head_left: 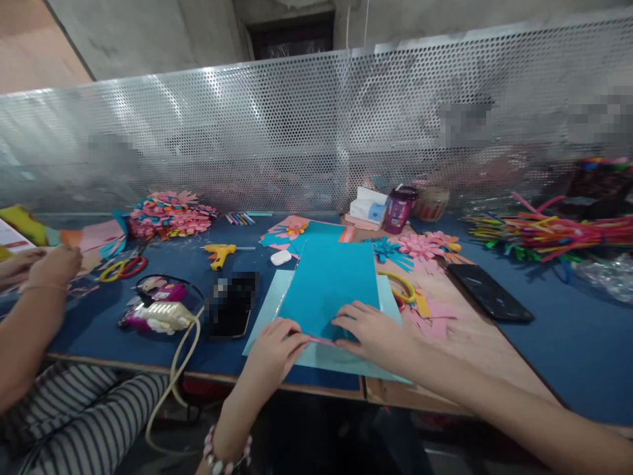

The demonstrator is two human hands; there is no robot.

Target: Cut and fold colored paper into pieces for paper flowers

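Observation:
A bright blue sheet of paper (pixel 336 277) lies over a larger pale aqua sheet (pixel 267 307) at the table's near edge. At the blue sheet's near edge, my left hand (pixel 279 349) is closed, pinching the left end of a narrow pink band (pixel 321 341). Whether this band is a separate strip or a folded edge, I cannot tell. My right hand (pixel 368 330) holds the same edge farther right, its curved fingers on top of the blue sheet and its thumb at the band. To the right, a yellow tape roll or scissor handle (pixel 403 285) is partly hidden.
A yellow glue gun (pixel 220 254), a phone (pixel 232 307), a power strip with its cord (pixel 161 316) and scissors (pixel 123 267) lie left. Paper flowers (pixel 422 244) and another phone (pixel 487 290) lie right. A co-worker's hands (pixel 54 264) are far left. A perforated metal panel (pixel 297 132) stands behind.

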